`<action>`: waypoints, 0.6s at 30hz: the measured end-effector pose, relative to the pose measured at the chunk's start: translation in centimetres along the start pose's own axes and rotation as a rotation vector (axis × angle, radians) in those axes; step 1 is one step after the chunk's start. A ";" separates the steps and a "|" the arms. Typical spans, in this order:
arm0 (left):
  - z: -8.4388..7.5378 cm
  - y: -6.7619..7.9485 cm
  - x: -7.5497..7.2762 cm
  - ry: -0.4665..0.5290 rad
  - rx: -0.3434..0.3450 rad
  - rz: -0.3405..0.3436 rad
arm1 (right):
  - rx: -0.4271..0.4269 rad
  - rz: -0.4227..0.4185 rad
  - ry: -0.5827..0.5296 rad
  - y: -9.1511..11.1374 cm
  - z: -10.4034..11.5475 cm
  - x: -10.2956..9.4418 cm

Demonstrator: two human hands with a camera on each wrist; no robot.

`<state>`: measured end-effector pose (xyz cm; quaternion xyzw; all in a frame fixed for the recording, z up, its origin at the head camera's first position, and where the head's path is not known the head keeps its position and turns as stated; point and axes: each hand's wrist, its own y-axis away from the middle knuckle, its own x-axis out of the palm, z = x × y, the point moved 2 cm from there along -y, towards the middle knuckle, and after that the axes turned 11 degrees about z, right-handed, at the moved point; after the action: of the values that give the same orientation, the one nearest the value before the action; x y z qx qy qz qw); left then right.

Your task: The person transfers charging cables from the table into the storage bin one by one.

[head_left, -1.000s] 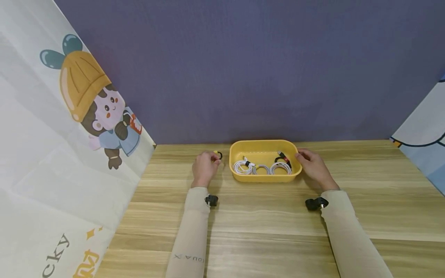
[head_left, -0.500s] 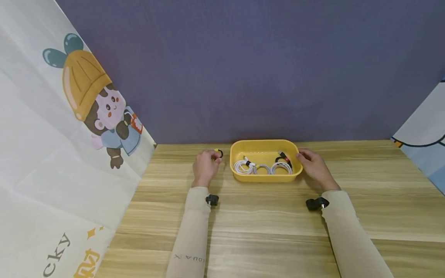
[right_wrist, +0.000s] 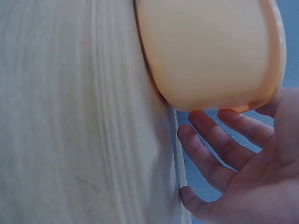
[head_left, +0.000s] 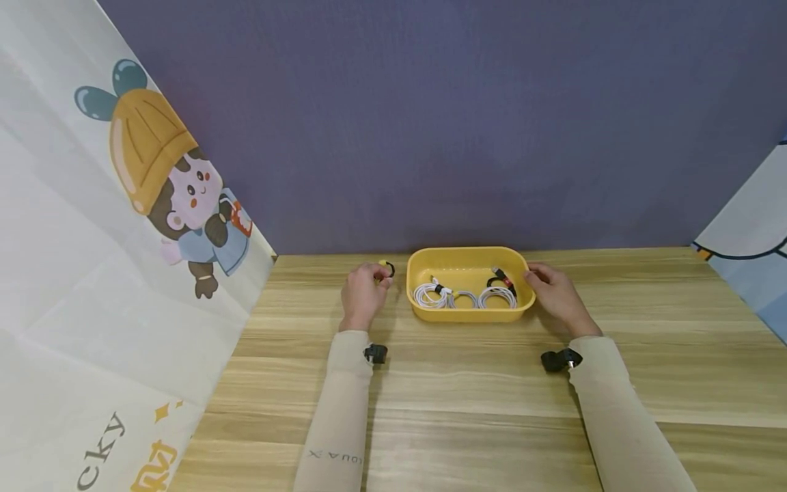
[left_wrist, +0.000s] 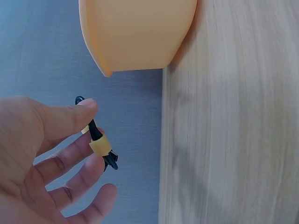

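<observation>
In the left wrist view, my left hand (left_wrist: 56,144) pinches a small coiled black cable (left_wrist: 96,132) between thumb and fingers. A yellow strap (left_wrist: 100,146) wraps its middle. The head view shows this hand (head_left: 364,294) raised just left of a yellow plastic basket (head_left: 470,316). My right hand (head_left: 556,294) holds the basket's right end, thumb at the rim and fingertips against the outer wall (right_wrist: 210,56). Inside the basket are a white coiled cable (head_left: 424,296), a grey coil (head_left: 462,299), another white coil (head_left: 498,295) and a black cable with a red strap (head_left: 504,279).
The basket stands at the back of a wood-grain table (head_left: 461,396), close to a dark blue-grey upright panel (head_left: 455,137). A white sheet with a cartoon figure (head_left: 178,191) hangs along the left side. Black wrist cameras (head_left: 376,354) sit on both sleeves.
My left hand keeps the black cable pinched, with only a slight shift of its fingers and the cable. The right hand and basket stay nearly still.
</observation>
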<state>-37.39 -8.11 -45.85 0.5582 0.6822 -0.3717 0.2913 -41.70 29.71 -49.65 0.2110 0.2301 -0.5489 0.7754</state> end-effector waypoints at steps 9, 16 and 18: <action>-0.2 0.0 0.0 0.019 0.011 -0.015 | 0.008 0.004 0.002 -0.1 0.0 0.0; -0.2 0.0 0.0 0.019 0.028 -0.028 | 0.000 0.002 -0.005 -0.1 0.0 0.0; -0.3 0.0 0.0 0.024 0.037 -0.029 | 0.002 0.003 -0.007 -0.1 0.0 0.0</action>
<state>-37.39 -7.91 -45.66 0.5579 0.6868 -0.3817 0.2673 -41.84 29.70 -49.67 0.2102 0.2268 -0.5485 0.7769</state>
